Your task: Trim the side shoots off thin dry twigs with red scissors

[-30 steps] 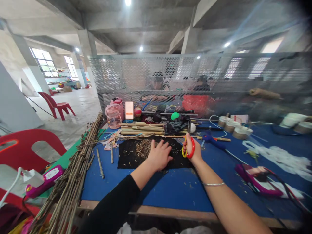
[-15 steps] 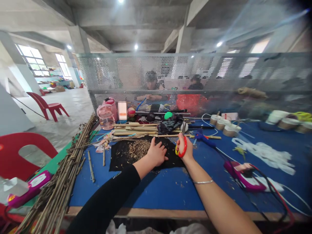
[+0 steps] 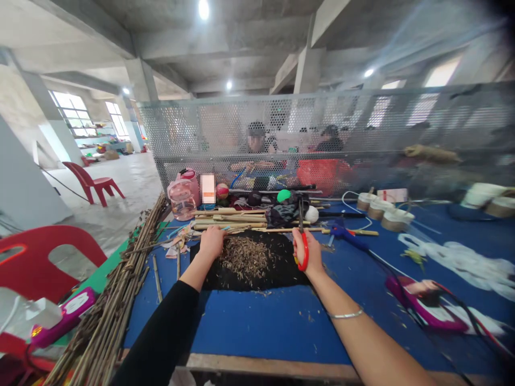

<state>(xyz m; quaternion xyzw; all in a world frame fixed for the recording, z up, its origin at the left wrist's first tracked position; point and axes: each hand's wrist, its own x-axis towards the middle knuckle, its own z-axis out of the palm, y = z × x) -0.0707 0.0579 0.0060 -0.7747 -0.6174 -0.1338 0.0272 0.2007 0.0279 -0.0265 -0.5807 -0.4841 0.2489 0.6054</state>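
My right hand (image 3: 308,252) is wrapped round a pair of scissors (image 3: 304,249) with red handles, its blades pointing away from me. It is over the right end of a black cloth (image 3: 281,268). A heap of small brown dry stem bits (image 3: 247,257) lies spread on that cloth. My left hand (image 3: 212,244) is at the cloth's back left corner, by the thin sticks (image 3: 225,221). Its fingers are curled and point away, so what they grip, if anything, is hidden.
Long dry stalks (image 3: 108,300) lie bundled along the left side. At the back are a pink bottle (image 3: 182,201), a green ball (image 3: 284,195) and a perforated metal screen (image 3: 225,123). A blue glue gun (image 3: 350,234), white cups (image 3: 396,219) and a purple power strip (image 3: 430,311) are rightward.
My left hand has moved left and back, off the middle of the cloth, and its spread fingers have curled. My right hand still holds the scissors. The view has shifted slightly.
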